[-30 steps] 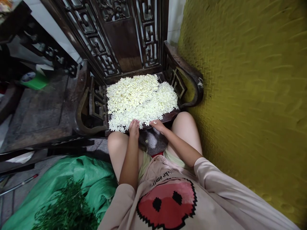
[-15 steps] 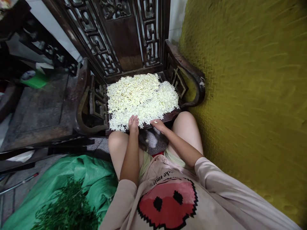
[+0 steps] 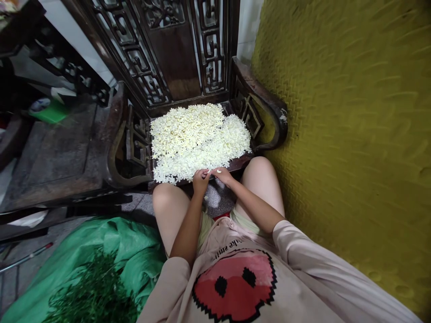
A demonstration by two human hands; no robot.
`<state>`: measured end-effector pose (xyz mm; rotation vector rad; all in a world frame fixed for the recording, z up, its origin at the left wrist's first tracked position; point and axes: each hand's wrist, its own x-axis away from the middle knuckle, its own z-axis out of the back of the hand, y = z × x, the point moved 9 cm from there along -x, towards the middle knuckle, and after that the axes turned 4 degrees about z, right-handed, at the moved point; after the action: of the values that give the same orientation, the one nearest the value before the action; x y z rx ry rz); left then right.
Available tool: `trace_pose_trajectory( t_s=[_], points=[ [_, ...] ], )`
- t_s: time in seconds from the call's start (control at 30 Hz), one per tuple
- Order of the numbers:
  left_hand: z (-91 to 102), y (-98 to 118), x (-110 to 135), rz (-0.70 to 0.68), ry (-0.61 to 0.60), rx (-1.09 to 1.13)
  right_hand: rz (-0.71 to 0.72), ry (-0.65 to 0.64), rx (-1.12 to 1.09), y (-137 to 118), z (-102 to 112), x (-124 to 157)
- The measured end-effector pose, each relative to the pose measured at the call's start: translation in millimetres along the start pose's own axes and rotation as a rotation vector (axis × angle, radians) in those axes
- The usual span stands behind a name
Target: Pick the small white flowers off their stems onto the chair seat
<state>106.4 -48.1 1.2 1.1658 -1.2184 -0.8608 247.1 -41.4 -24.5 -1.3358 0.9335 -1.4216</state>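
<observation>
A thick layer of small white flowers [image 3: 198, 137] covers the seat of a dark carved wooden chair [image 3: 259, 101] in front of my knees. My left hand [image 3: 200, 181] is at the seat's front edge, fingers pinched together on a small flower. My right hand [image 3: 222, 175] sits just to its right, fingertips touching the left hand's, pinched on a white flower too. Both hands meet over the gap between my knees.
A yellow textured wall [image 3: 350, 134] fills the right side. A green sheet [image 3: 111, 251] with leafy green sprigs [image 3: 94, 296] lies on the floor at lower left. Dark wooden furniture [image 3: 54, 152] stands to the left of the chair.
My left hand has left the flower pile's front edge and slid right to meet my right hand. The right hand has stayed almost still.
</observation>
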Motion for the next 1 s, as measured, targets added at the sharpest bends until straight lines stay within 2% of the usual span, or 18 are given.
trace_pose_trajectory(
  t_s=[0.1,0.23,0.53,0.87,1.0],
  points=[
    [-4.0,2.1,-0.1,-0.033,-0.047,-0.076,0.023,0.012,0.001,-2.4,2.5,-0.1],
    [-5.6,-6.6,-0.7,0.033,-0.072,-0.097,0.04,0.034,0.002,-4.0,4.8,-0.4],
    [-11.5,-18.4,-0.9,0.235,-0.089,0.162,0.079,-0.016,-0.076,-13.8,2.9,-1.2],
    [-8.9,-16.8,-7.2,0.156,-0.115,0.123,-0.021,-0.037,-0.19,-3.0,-3.6,0.2],
    [-1.5,-24.1,-10.7,0.209,-0.043,0.137,-0.041,-0.033,-0.214,-1.7,-3.5,1.1]
  ],
)
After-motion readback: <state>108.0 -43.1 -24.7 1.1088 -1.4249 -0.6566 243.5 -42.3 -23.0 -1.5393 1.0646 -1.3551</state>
